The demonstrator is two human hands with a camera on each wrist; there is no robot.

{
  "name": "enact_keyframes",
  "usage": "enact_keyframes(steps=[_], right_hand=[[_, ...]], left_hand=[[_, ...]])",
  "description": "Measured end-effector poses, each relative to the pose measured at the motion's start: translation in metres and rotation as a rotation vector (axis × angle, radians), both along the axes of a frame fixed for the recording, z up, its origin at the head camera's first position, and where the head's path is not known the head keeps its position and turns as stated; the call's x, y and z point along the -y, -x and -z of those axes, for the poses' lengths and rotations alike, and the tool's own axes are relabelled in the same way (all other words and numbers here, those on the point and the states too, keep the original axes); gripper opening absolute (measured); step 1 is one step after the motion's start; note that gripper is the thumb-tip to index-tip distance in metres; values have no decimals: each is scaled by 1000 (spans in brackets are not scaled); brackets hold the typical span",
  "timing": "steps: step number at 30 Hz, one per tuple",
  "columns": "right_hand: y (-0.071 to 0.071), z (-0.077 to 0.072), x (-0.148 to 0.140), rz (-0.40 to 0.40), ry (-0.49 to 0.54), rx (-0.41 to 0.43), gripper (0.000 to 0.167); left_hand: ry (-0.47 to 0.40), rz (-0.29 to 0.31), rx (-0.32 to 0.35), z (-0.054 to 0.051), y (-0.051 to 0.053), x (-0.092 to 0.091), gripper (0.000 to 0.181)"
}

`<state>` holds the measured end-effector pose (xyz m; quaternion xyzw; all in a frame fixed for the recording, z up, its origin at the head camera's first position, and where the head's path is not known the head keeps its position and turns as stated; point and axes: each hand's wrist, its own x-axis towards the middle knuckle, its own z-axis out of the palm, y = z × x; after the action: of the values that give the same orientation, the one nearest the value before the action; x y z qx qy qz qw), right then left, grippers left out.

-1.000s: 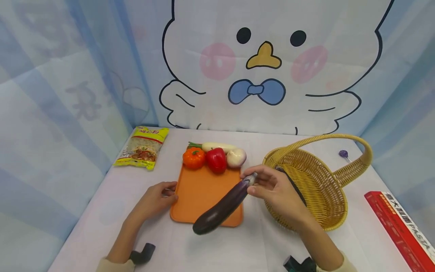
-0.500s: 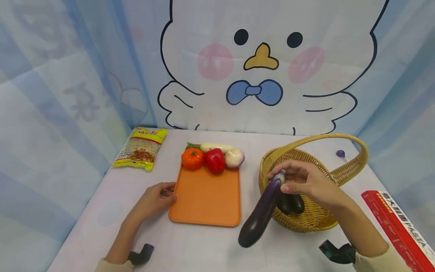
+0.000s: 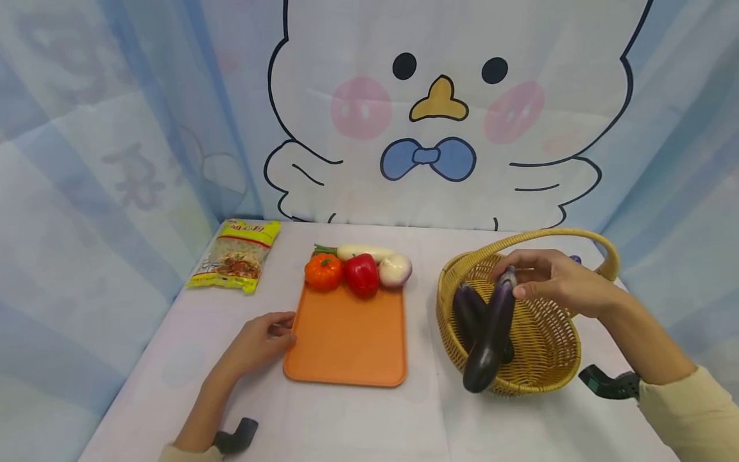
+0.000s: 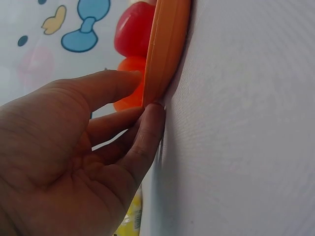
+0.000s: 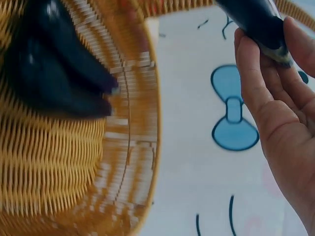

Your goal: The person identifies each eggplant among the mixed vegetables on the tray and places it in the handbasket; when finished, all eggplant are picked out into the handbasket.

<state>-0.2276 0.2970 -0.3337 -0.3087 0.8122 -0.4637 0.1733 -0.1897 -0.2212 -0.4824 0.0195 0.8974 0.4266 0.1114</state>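
Observation:
My right hand pinches a long purple eggplant by its stem end and holds it slanted over the wicker basket. Inside the basket lie two more dark eggplants, seen blurred in the right wrist view, one against the other. At the orange tray, my left hand holds the left edge: the left wrist view has the thumb above the rim and a fingertip low against its outer side. Along the tray's far end sit an orange pepper, a red pepper, a white-purple onion-like bulb and a white radish.
A yellow noodle bag lies at the back left of the white table. The basket's tall handle arches over its far side. A small purple item shows partly behind the right hand.
My right hand has carried the eggplant rightward from above the tray to over the basket, turning it more upright in view. The left hand has stayed at the tray's edge.

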Motion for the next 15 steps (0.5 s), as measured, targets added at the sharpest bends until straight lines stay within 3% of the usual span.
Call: enact_keyframes(steps=[8,15], right_hand=[[20,-6,-16,32,-66,23,38],[27,-9,-19,65,-140,38,42]], left_hand=[[2,7,-12,-1,-1,1,50],[4,12,-15,-2,0,0,49]])
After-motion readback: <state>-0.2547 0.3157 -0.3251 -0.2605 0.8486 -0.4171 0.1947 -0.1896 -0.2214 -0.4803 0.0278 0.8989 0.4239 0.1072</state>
